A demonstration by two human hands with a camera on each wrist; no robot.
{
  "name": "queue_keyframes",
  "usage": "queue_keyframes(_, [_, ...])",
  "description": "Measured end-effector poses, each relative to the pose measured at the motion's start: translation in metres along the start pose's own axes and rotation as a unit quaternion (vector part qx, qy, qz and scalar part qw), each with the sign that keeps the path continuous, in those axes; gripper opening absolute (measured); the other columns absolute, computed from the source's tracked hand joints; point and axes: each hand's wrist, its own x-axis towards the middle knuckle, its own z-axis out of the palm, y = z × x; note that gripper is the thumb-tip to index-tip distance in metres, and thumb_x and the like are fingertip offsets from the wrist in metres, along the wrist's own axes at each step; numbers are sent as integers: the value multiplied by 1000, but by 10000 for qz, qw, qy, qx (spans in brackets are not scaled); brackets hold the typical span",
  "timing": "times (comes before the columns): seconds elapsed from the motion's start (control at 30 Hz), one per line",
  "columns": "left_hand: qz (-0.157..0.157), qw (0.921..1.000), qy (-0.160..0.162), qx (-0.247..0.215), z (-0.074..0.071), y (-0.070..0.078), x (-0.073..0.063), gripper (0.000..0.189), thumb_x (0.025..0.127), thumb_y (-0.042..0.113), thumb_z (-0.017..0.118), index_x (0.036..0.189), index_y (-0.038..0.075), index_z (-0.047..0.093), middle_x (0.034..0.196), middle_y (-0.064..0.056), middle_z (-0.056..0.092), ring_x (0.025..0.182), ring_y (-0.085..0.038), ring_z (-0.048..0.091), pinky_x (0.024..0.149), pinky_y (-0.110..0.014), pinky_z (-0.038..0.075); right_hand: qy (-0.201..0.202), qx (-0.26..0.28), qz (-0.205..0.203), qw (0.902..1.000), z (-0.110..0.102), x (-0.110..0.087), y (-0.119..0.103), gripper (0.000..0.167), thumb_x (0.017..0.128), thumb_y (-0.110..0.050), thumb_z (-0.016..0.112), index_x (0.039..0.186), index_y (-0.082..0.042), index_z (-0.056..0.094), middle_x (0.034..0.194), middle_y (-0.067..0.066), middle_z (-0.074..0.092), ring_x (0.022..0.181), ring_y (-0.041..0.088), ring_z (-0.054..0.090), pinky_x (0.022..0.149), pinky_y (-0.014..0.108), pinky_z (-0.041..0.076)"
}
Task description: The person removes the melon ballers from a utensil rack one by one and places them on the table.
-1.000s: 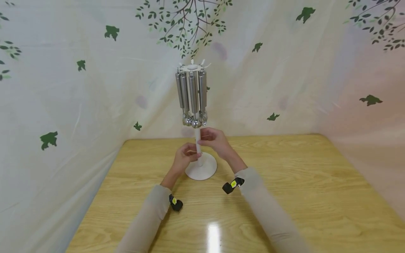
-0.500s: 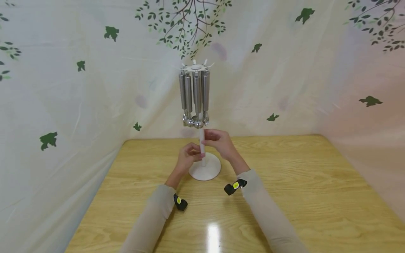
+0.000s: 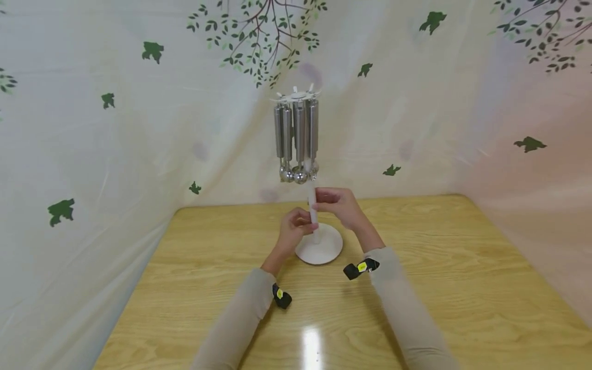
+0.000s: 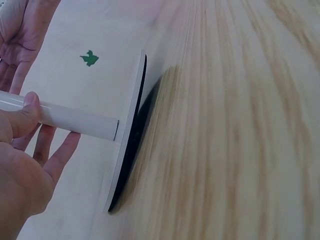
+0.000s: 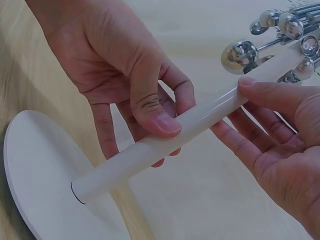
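A white stand's pole (image 3: 313,203) rises from a round white base (image 3: 326,252) on the table. Several silver tubes (image 3: 299,133) tipped with shiny balls (image 3: 300,177) hang around its top. My left hand (image 3: 293,229) pinches the lower pole, thumb on one side and fingers on the other. Just above it, my right hand (image 3: 341,204) holds the pole between thumb and fingertips, below the balls. Both holds show in the right wrist view, the left hand (image 5: 110,65) nearer the base. A dark underside (image 4: 132,155) of the base shows over the tabletop in the left wrist view.
The wooden table (image 3: 435,288) has a glossy light reflection near its front. A pale curtain (image 3: 231,133) printed with leaves and green bird shapes surrounds it at the back and sides. Black devices sit at both cuffs.
The stand has shifted to the right across the table, with both hands moving along on its pole. Their holds look the same. The head view has turned slightly right.
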Motion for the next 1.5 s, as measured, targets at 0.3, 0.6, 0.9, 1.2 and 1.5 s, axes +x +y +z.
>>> queue_keyframes(0.3, [162, 9997, -130, 109, 24, 4, 1, 19, 82, -17, 72, 97, -17, 61, 91, -22, 70, 79, -15, 67, 71, -26, 62, 106, 14, -14, 9999, -24, -8, 6, 43, 88, 3, 76, 129, 9, 64, 121, 23, 72, 102, 11, 73, 91, 30, 62])
queue_keyframes(0.6, [493, 9985, -127, 217, 45, 20, -3, 18, 79, -20, 73, 93, -18, 61, 87, -23, 70, 78, -13, 66, 71, -21, 59, 178, 41, -86, 9998, -42, -17, 11, 43, 88, 3, 75, 129, 10, 64, 108, -4, 78, 99, 10, 74, 89, 27, 62])
queue_keyframes(0.9, [658, 9973, -193, 247, 62, 15, -1, 17, 79, -20, 73, 92, -17, 62, 92, -34, 67, 78, -13, 64, 72, -18, 56, 244, -56, -88, 9996, -59, -25, 11, 44, 87, 6, 75, 128, 13, 62, 104, -11, 77, 99, 7, 74, 87, 26, 62])
queue_keyframes(1.2, [786, 9961, -218, 338, 73, -15, 14, 19, 78, -16, 76, 93, -14, 65, 95, -34, 68, 81, -17, 67, 76, -22, 59, 287, -226, 9, 9993, -74, -31, 13, 45, 89, 4, 75, 130, 13, 61, 105, -13, 76, 99, 7, 74, 88, 25, 62])
queue_keyframes(1.5, [869, 9949, -216, 470, 81, -17, 16, 17, 78, -13, 79, 91, -10, 68, 93, -30, 71, 78, -4, 63, 79, -20, 58, 302, 22, -141, 9994, -83, -34, 16, 42, 88, 6, 74, 127, 14, 62, 105, -10, 78, 97, 9, 75, 88, 25, 62])
